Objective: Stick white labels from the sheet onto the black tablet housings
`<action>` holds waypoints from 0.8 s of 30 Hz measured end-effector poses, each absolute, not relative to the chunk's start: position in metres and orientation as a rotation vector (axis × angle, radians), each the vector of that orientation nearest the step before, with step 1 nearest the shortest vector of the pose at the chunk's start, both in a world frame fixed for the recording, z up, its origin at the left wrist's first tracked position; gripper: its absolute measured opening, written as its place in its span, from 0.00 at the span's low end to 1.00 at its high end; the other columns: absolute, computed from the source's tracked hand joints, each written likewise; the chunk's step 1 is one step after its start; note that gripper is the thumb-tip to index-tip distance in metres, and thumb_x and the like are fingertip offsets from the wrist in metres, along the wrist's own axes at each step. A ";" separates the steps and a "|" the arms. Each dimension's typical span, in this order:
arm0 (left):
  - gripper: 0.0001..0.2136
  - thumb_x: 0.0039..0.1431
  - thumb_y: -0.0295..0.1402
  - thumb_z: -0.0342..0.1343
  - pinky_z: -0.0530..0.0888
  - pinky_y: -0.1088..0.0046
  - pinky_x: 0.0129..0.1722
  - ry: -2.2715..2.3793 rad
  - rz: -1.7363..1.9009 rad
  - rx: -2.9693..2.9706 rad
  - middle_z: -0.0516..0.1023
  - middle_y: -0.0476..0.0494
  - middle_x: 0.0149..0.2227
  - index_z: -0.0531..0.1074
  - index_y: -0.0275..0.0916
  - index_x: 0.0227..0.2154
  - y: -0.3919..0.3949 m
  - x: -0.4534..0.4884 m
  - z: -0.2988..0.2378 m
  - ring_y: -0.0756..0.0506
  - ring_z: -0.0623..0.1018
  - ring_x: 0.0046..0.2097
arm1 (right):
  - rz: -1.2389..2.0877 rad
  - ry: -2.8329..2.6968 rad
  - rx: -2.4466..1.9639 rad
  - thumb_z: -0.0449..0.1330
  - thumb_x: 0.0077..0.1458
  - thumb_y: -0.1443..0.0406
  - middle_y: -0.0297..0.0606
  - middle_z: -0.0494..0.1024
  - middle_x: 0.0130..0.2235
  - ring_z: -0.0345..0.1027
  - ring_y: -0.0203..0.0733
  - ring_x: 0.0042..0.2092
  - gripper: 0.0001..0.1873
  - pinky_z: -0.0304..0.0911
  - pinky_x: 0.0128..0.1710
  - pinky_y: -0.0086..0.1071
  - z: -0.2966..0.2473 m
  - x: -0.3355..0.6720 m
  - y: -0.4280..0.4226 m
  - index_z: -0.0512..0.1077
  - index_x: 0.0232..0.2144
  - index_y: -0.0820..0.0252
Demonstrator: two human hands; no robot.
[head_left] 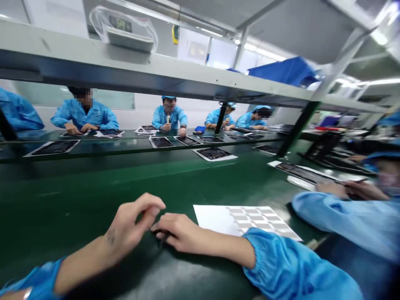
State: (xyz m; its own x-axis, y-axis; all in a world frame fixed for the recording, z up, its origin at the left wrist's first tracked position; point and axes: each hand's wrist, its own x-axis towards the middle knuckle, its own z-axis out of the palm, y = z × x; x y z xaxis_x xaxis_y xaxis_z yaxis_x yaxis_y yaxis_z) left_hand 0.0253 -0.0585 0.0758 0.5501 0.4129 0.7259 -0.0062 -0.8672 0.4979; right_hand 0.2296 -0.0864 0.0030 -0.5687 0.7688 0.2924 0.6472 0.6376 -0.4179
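Observation:
My left hand [131,227] hovers just over the green table [78,208] with its fingers curled and thumb and forefinger pinched together; whatever it pinches is too small to make out. My right hand [179,233] lies on the table beside it, fingers closed around a thin dark tool [164,240] whose tip points down-left. The fingertips of both hands nearly touch. A white sheet [218,218] with rows of grey rectangular stickers lies just right of my right hand. Both my sleeves are blue.
A co-worker's blue sleeve [343,221] and hands [343,189] work over a black tray at the right. Black trays on white sheets [214,153] ride the central conveyor. Several people in blue sit across it. A metal shelf [156,79] spans overhead.

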 end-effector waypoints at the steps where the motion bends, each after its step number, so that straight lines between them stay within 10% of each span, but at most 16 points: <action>1: 0.13 0.69 0.39 0.47 0.68 0.79 0.26 0.410 1.197 2.342 0.71 0.53 0.22 0.74 0.41 0.35 -0.042 0.031 0.068 0.52 0.69 0.22 | 0.365 -2.400 -1.105 0.57 0.61 0.70 0.38 0.78 0.37 0.71 0.41 0.39 0.10 0.64 0.40 0.29 0.007 0.229 -0.090 0.75 0.43 0.59; 9: 0.26 0.68 0.47 0.35 0.58 0.75 0.28 0.672 0.455 2.429 0.63 0.52 0.21 0.67 0.38 0.22 0.028 0.048 0.000 0.50 0.63 0.24 | -0.071 -2.060 -1.918 0.58 0.62 0.72 0.38 0.79 0.42 0.72 0.38 0.45 0.07 0.64 0.47 0.27 0.064 0.312 -0.001 0.75 0.40 0.59; 14: 0.26 0.69 0.48 0.35 0.55 0.74 0.28 0.711 0.397 2.369 0.61 0.52 0.21 0.65 0.39 0.21 0.030 0.059 0.002 0.50 0.62 0.24 | -0.235 -1.728 -2.416 0.59 0.65 0.61 0.43 0.74 0.52 0.71 0.46 0.50 0.14 0.69 0.49 0.45 0.074 0.423 0.089 0.71 0.50 0.61; 24: 0.27 0.68 0.50 0.36 0.54 0.73 0.26 0.770 0.406 2.173 0.53 0.54 0.18 0.65 0.39 0.21 0.035 0.061 -0.009 0.50 0.55 0.21 | -0.304 -1.575 -2.793 0.60 0.64 0.60 0.45 0.72 0.54 0.71 0.47 0.50 0.18 0.70 0.49 0.46 0.023 0.502 0.152 0.69 0.53 0.62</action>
